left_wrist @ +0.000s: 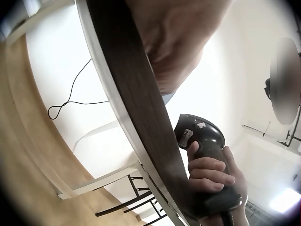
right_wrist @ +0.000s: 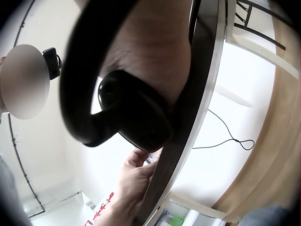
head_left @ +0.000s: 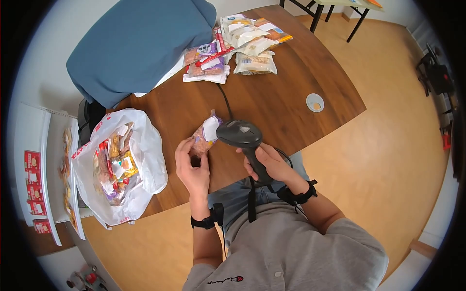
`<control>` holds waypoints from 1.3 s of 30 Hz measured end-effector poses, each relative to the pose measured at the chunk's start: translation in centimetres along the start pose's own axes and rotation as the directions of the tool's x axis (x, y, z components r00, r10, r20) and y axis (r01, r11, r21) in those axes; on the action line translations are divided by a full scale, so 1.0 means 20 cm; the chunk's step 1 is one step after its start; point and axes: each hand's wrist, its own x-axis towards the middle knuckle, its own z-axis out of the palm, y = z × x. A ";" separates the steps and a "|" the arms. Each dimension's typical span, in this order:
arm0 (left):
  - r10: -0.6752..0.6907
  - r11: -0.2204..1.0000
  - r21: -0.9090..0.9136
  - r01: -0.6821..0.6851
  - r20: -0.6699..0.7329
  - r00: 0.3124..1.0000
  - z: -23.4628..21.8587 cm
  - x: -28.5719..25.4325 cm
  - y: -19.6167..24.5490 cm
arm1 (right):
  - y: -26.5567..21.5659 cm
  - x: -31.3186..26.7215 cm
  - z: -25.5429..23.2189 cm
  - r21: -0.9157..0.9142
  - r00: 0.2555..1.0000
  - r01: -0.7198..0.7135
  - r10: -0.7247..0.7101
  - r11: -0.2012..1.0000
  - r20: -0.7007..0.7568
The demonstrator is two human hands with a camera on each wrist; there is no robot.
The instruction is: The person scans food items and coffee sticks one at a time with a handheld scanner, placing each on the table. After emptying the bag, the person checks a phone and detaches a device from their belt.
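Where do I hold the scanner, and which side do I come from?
I'd grip the scanner round its handle, coming from the person's right, as the right hand does. The handle is slimmer than the bulky head, and the cable leaves at its base. The head faces the packet, so it's probably best left uncovered.

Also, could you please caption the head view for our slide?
Left hand holds a white-labelled plastic packet; right hand grips a black pistol-shaped barcode scanner.

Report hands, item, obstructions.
Left hand pinching small purple-printed plastic packet. Right hand gripping black plastic handheld scanner, head beside packet. Nothing visible between them; white plastic bag off left.
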 end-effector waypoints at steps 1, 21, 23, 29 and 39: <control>0.010 1.000 0.017 -0.010 0.005 1.000 0.00 0.00 0.01 | 0.00 0.00 0.00 0.010 1.000 -0.012 0.012 1.000 0.005; 0.051 0.998 0.038 -0.040 -0.360 0.932 -0.33 0.00 -0.14 | 0.00 0.00 -0.02 0.093 0.998 -0.067 0.068 0.993 -0.005; -0.062 0.994 0.050 0.095 -0.460 0.886 -0.51 0.09 -0.10 | -0.01 0.01 -0.02 0.067 0.998 -0.069 0.069 0.995 0.001; 0.025 0.786 0.570 0.240 -0.417 0.909 -0.87 0.33 -0.32 | -0.02 0.02 -0.01 0.036 0.998 -0.060 0.059 0.998 0.013; 0.096 0.980 0.171 -0.104 0.054 0.994 -0.07 0.65 -0.07 | -0.01 0.01 -0.01 0.063 0.999 -0.039 0.039 0.997 0.009</control>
